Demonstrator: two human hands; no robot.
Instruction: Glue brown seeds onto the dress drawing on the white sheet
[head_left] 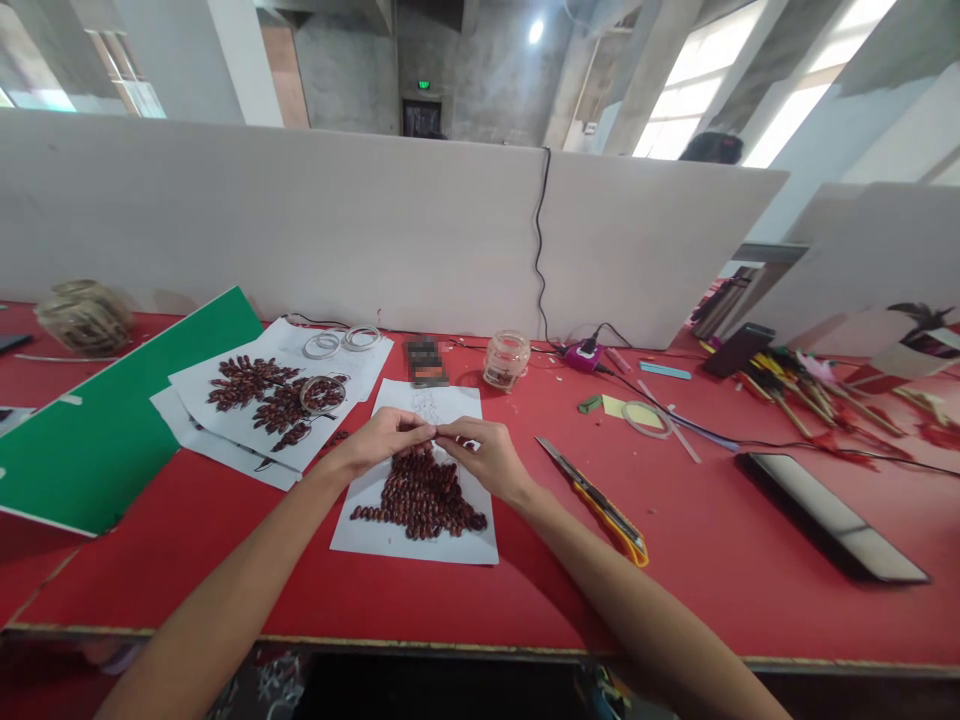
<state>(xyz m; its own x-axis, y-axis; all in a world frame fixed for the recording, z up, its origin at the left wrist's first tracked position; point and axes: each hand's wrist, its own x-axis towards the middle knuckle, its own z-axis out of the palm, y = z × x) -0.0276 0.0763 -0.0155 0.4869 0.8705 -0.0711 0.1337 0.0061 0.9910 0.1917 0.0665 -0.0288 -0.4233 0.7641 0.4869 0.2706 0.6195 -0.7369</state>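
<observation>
My left hand (388, 437) and my right hand (486, 456) meet over a white paper sheet (474, 402), fingertips pinched together. Between them is something small and dark, too little to make out. Rows of reddish-brown seeds (424, 500) cover the sheet's lower half, and a faint drawn outline shows on its upper part. Left of my hands lie more sheets with a leaf-like pattern of the same seeds (255, 385). A clear roll of tape (322, 396) rests on that pattern. Behind my right hand stands a glass jar (506, 360) with some dark bits at its bottom.
A yellow utility knife (600, 505) lies right of the paper, blade exposed. Farther right are a dark flat device (832, 515), a purple power adapter (583, 354) with cords and a tape ring (646, 420). A green board (135, 420) and a wrapped jar (86, 318) are at left.
</observation>
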